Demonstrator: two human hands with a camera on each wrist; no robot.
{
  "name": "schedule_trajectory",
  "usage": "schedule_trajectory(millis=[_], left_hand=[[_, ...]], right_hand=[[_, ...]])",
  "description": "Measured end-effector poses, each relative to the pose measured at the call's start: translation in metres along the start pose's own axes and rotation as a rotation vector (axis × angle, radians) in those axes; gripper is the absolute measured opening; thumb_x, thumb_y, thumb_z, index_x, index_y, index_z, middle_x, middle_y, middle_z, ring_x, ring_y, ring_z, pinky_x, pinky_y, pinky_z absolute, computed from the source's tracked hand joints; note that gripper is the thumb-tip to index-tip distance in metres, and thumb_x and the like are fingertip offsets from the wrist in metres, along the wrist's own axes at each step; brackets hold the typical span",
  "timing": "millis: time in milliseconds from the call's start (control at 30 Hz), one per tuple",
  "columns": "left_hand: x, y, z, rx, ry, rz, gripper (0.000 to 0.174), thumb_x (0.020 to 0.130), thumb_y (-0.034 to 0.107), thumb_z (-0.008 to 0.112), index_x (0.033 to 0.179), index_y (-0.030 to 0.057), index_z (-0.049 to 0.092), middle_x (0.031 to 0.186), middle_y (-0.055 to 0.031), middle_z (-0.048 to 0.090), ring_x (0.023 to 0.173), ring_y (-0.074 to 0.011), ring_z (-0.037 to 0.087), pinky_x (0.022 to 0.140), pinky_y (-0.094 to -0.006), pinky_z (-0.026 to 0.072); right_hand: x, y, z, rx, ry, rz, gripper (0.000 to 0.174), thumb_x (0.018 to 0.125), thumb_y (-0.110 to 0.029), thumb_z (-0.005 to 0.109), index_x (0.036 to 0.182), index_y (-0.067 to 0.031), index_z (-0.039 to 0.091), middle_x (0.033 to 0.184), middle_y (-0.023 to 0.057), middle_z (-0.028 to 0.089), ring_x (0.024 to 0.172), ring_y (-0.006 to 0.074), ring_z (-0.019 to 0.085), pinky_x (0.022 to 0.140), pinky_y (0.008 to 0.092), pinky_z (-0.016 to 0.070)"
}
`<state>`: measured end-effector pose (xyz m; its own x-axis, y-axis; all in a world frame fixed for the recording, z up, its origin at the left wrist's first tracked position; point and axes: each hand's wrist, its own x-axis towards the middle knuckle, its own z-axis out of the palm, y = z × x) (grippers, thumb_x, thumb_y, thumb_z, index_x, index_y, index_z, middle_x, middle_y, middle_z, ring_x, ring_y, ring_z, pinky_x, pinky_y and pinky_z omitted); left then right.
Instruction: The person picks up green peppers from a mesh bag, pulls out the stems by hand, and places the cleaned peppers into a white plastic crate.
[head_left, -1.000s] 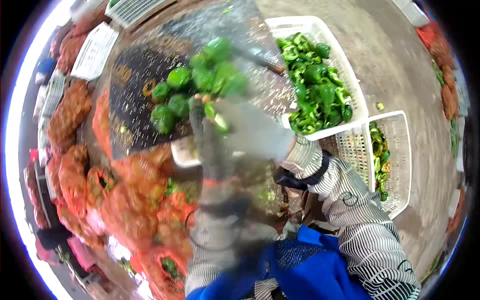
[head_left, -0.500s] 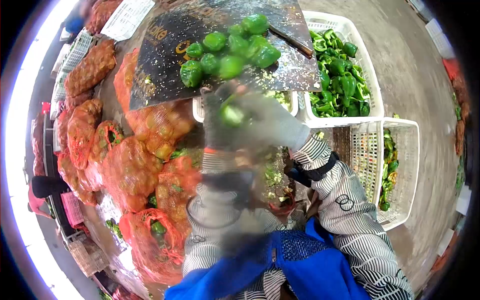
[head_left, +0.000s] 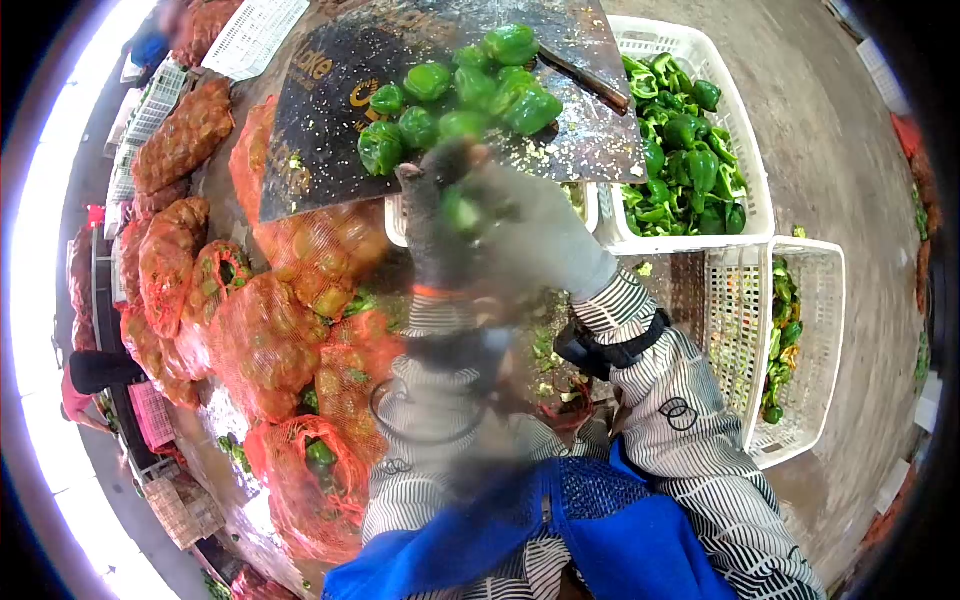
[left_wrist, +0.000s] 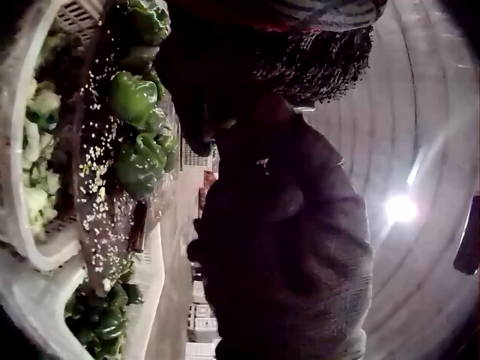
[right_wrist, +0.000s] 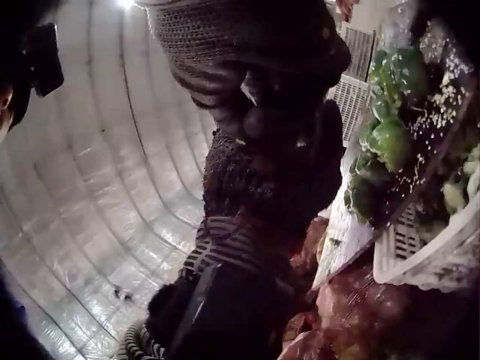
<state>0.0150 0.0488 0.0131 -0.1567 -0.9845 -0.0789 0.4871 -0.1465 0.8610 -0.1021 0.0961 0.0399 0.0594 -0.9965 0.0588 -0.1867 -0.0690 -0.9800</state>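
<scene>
Both gloved hands meet just off the near edge of a dark board. In the head view the left hand and the right hand have a green pepper between them, partly blurred. The left hand's fingers curl round its side; the right hand presses close against it. In the right wrist view the right hand has curled fingers against the left glove. The left wrist view is dark and hides the pepper. Several whole green peppers lie on the board, with a knife to their right.
Right of the board stands a white crate of cut green peppers, with another crate nearer the body. A white container sits under the board's near edge. Red mesh sacks fill the left side. A white basket lies upper left.
The view has shifted, so the board sits higher in it than a second ago. Both hands have drawn back from among the peppers on the board to its near edge, with a pepper between them.
</scene>
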Motion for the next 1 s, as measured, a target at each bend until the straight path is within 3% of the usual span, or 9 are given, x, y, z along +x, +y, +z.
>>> schedule_trajectory(millis=[33,267,300,333,467,600,900,967,1000], left_hand=[[-0.001,0.002,0.006,-0.057,0.003,0.049,0.070,0.098,0.062,0.034,0.123,0.0013,0.057,0.105,-0.0101,0.066,0.091,-0.0221,0.064,0.077,-0.0333,0.0548],[0.001,-0.003,-0.005,0.106,-0.106,0.111,0.078,0.095,0.069,0.033,0.123,-0.0005,0.057,0.105,-0.0108,0.066,0.090,-0.0218,0.065,0.078,-0.0339,0.0547],[0.000,-0.002,-0.004,0.331,-0.119,0.241,0.080,0.094,0.070,0.034,0.122,-0.0007,0.058,0.104,-0.0102,0.066,0.089,-0.0214,0.065,0.077,-0.0331,0.0546],[-0.001,0.002,0.001,-0.015,-0.088,0.031,0.083,0.092,0.072,0.033,0.121,-0.0013,0.059,0.104,-0.0104,0.065,0.088,-0.0196,0.063,0.077,-0.0312,0.0530],[0.007,-0.009,-0.003,0.189,-0.080,0.096,0.086,0.092,0.074,0.032,0.122,-0.0019,0.059,0.102,-0.0102,0.065,0.086,-0.0167,0.059,0.080,-0.0295,0.0501],[0.008,-0.010,-0.001,0.140,-0.098,0.102,0.083,0.092,0.072,0.033,0.120,-0.0013,0.060,0.099,-0.0090,0.064,0.085,-0.0169,0.059,0.078,-0.0293,0.0504],[0.008,-0.022,-0.003,0.146,-0.060,0.179,0.068,0.099,0.060,0.036,0.120,-0.0003,0.059,0.090,-0.0058,0.063,0.075,-0.0145,0.061,0.067,-0.0266,0.0525],[0.007,-0.024,-0.003,0.269,0.121,0.154,0.058,0.101,0.051,0.038,0.121,-0.0001,0.058,0.088,-0.0044,0.063,0.070,-0.0135,0.061,0.060,-0.0249,0.0526],[0.006,-0.008,0.001,0.027,-0.013,0.062,0.046,0.103,0.039,0.042,0.119,-0.0006,0.059,0.087,-0.0041,0.063,0.066,-0.0131,0.061,0.055,-0.0236,0.0521]], right_hand=[[0.000,-0.002,0.001,0.028,0.090,-0.052,0.029,0.081,-0.015,0.069,0.105,0.0010,0.064,0.093,0.0192,0.067,0.084,0.0308,0.066,0.076,0.0393,0.0500],[-0.006,0.005,-0.001,0.097,0.071,-0.159,0.034,0.077,-0.005,0.072,0.109,0.0045,0.063,0.113,0.0264,0.063,0.106,0.0306,0.063,0.089,0.0355,0.0502],[-0.007,0.005,-0.002,0.099,0.072,-0.156,0.034,0.077,-0.005,0.072,0.109,0.0045,0.063,0.113,0.0264,0.063,0.106,0.0306,0.063,0.089,0.0355,0.0502],[-0.007,0.006,-0.004,0.038,0.067,-0.173,0.037,0.076,-0.004,0.073,0.110,0.0051,0.061,0.111,0.0258,0.064,0.104,0.0301,0.064,0.088,0.0355,0.0502],[-0.007,-0.002,-0.014,-0.079,-0.042,-0.024,0.057,0.076,-0.008,0.069,0.130,0.0005,0.051,0.127,0.0183,0.059,0.108,0.0253,0.063,0.085,0.0344,0.0559],[-0.007,0.007,-0.009,-0.116,0.023,-0.043,0.061,0.077,-0.008,0.069,0.133,0.0005,0.048,0.122,0.0169,0.061,0.104,0.0255,0.064,0.086,0.0332,0.0553],[-0.006,0.009,-0.010,-0.037,-0.055,-0.011,0.054,0.081,-0.006,0.069,0.132,0.0009,0.052,0.124,0.0156,0.061,0.101,0.0193,0.064,0.084,0.0293,0.0549],[-0.010,0.000,-0.006,0.059,-0.014,0.117,0.052,0.081,-0.007,0.071,0.130,0.0000,0.055,0.122,0.0151,0.061,0.099,0.0190,0.064,0.085,0.0297,0.0536],[-0.008,0.001,-0.003,0.057,-0.015,0.116,0.052,0.081,-0.007,0.071,0.130,0.0000,0.055,0.122,0.0151,0.061,0.099,0.0190,0.064,0.085,0.0297,0.0536]])
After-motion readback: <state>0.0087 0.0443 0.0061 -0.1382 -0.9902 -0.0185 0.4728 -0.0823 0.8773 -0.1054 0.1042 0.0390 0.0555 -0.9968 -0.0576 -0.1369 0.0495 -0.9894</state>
